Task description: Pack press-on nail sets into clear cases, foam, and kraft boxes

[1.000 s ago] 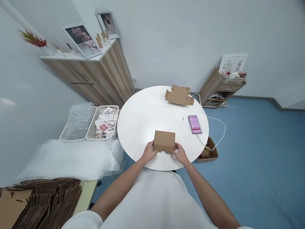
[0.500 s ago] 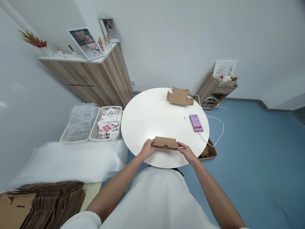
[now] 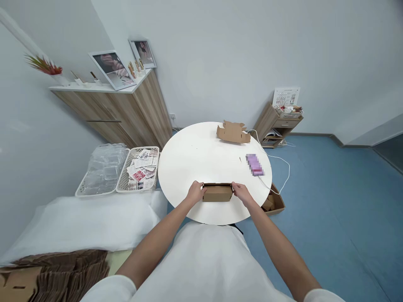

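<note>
Box (image 3: 217, 194) at new tilt between hands (image 3: 194, 193) (image 3: 242, 193)

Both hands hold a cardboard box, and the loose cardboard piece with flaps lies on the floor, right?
Not quite: the head view shows the loose cardboard piece on the white table, near its far edge. The left hand and right hand do hold a cardboard box.

Bright cool light, tabletop (image 3: 192, 165) nearly blown out, stretched edges, pixelated purple rectangle (image 3: 255, 165)
</note>
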A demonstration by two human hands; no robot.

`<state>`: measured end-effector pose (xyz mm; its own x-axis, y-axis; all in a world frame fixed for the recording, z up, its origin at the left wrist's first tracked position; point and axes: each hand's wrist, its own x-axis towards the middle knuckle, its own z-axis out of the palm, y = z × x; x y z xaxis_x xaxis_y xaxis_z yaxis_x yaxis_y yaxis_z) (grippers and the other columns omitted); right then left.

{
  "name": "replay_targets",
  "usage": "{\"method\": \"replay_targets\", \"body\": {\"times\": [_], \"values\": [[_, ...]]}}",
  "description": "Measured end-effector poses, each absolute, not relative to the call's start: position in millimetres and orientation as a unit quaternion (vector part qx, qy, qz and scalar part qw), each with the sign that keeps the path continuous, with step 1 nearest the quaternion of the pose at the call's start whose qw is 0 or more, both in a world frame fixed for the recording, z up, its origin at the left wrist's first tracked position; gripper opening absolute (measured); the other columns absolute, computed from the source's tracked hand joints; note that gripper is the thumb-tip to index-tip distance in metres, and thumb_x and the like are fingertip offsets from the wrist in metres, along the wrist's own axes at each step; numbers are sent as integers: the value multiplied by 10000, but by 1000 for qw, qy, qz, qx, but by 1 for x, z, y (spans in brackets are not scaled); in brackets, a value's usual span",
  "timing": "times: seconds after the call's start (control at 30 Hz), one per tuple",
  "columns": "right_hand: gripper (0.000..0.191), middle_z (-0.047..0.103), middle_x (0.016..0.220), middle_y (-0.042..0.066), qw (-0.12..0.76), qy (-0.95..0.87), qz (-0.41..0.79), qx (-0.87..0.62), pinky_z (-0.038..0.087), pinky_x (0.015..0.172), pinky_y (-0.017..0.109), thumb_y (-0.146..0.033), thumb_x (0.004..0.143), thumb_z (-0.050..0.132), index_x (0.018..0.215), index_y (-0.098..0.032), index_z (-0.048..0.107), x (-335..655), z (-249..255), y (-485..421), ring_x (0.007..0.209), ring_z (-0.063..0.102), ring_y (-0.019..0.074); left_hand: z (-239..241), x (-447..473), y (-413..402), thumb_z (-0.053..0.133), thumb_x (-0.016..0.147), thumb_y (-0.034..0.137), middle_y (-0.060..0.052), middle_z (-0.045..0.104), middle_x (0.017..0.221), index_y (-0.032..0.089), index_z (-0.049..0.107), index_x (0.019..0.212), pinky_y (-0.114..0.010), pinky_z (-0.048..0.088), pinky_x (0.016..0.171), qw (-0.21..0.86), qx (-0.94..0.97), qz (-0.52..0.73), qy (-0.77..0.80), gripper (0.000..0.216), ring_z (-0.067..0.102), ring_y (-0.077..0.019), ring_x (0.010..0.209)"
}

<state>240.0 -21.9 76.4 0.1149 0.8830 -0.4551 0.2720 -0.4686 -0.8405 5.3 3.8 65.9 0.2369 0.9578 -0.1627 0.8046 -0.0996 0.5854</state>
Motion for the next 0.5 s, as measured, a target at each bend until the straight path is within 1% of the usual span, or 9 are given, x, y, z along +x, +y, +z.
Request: {"method": "replay_targets", "body": {"times": [0.1,0.2,0.37,0.5], "values": [[472,593,786,58,280,-429,520,-684,406,610,258,-587,689,438,718,-150,613,241,77,-19,671,522,148,68,5,2,479,759,264,-52,545,798,175,585,924,-269,394,670,281,732,135,605,215,524,-181,777],[461,594,807,62,282,-437,525,-674,406,599,249,-581,698,435,716,-155,611,240,79,-23,659,525,139,67,2,-3,501,747,225,-39,569,796,182,556,1026,-265,399,684,288,730,170,596,287,529,-162,756],[462,585,877,67,275,-425,532,-679,410,585,252,-583,714,412,797,-173,607,238,79,-33,678,532,139,61,-5,-13,556,706,248,-20,571,780,198,560,1051,-269,427,679,341,714,205,577,349,535,-148,724],[447,585,872,58,274,-432,525,-680,413,584,255,-575,721,403,812,-188,607,236,80,-35,684,532,140,57,-10,-17,576,660,195,-6,575,802,206,541,1082,-262,446,675,390,690,223,568,423,540,-128,693]]}}
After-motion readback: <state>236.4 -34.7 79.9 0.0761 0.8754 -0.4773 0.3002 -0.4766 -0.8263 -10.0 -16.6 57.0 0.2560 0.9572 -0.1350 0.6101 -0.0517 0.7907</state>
